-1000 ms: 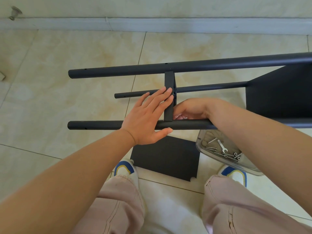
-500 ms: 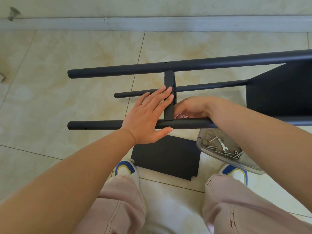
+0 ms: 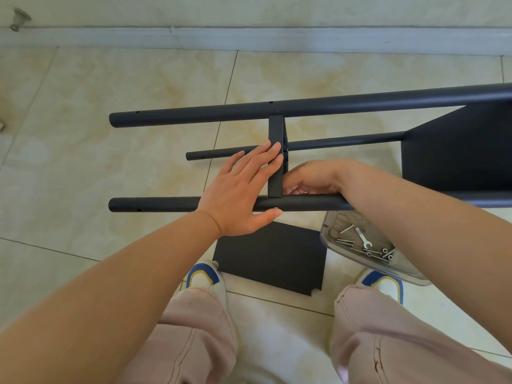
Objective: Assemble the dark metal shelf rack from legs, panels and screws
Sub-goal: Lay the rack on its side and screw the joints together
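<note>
Lying on its side across the tiled floor, the part-built rack shows three dark legs in view: the far leg, a thinner-looking lower leg seen through the frame, and the near leg. One panel stands edge-on between the far and near legs, and a second panel is fixed further right, its face turned toward the first. A third panel lies flat on the floor between the two shoes.

The left hand is spread flat, fingers straight and close together, their tips pressing the edge-on panel while the palm lies over the near leg and the thumb reaches along it. The right hand is tucked in behind that same panel, just above the near leg, fingers curled inward; what they hold, if anything, I cannot tell from here.

Below the right forearm sits one clear plastic tray, holding one small wrench and a scatter of silver screws, several, too jumbled to count. One small fitting sits at the wall's base, far left
</note>
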